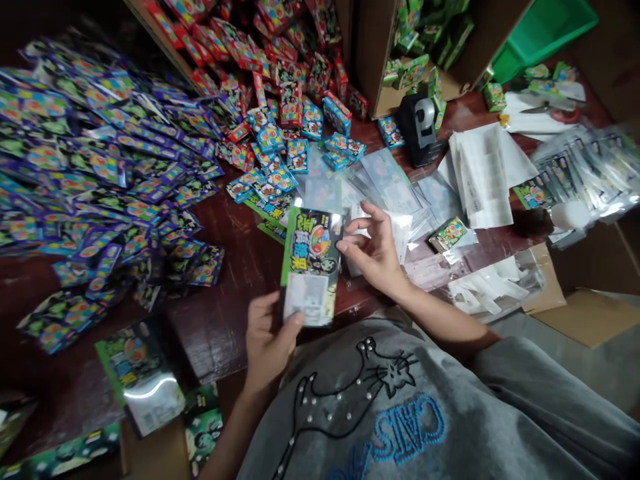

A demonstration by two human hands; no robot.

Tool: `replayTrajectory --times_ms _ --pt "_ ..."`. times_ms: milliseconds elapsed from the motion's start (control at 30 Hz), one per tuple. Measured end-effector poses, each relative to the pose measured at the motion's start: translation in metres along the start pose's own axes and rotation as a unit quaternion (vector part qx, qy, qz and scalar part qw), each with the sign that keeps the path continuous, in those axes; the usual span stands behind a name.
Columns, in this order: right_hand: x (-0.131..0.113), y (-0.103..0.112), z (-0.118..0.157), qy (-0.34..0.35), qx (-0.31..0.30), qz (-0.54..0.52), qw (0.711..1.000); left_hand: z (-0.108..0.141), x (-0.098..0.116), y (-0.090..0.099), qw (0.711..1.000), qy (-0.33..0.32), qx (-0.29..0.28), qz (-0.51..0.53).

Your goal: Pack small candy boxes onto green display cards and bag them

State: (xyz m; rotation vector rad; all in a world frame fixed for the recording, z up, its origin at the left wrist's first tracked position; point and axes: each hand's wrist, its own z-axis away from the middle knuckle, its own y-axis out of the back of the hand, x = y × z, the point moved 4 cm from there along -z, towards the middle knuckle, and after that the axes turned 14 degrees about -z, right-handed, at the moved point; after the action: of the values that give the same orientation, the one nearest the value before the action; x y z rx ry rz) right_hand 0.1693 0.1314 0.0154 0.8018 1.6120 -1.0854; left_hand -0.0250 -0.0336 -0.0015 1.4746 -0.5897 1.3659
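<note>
A black and green candy packet (313, 247) with yellow lettering and a pale label panel is held upright in front of my body. My left hand (270, 333) grips its lower left corner, thumb on the front over the pale panel. At its upper right edge, my right hand (375, 250) has thumb and fingers curled, their tips touching the packet. Behind the packet lie small blue candy boxes (297, 155) and flat clear plastic bags (385, 180). A similar black and green packet (143, 373) lies at the lower left, with a shine across its front.
Purple candy sachets (100, 147) are heaped at the left. Cartons at the back hold red boxes (240, 50) and green boxes (413, 67). A black tape dispenser (423, 130), white paper sheets (483, 177), scissors (563, 115) and filled clear packs (595, 163) lie to the right.
</note>
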Motion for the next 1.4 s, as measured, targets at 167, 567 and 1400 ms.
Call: replayTrajectory --times_ms 167,567,1400 --pt "-0.011 -0.008 0.008 -0.023 -0.143 0.037 0.989 -0.014 0.01 -0.006 0.999 -0.038 0.018 -0.009" --pt "-0.007 0.013 0.013 0.027 -0.218 0.102 0.97 -0.022 0.016 -0.021 0.994 -0.092 -0.047 -0.024" --pt "-0.02 -0.003 -0.011 -0.143 -0.128 0.005 0.981 -0.071 0.054 -0.005 0.991 -0.022 -0.086 -0.099"
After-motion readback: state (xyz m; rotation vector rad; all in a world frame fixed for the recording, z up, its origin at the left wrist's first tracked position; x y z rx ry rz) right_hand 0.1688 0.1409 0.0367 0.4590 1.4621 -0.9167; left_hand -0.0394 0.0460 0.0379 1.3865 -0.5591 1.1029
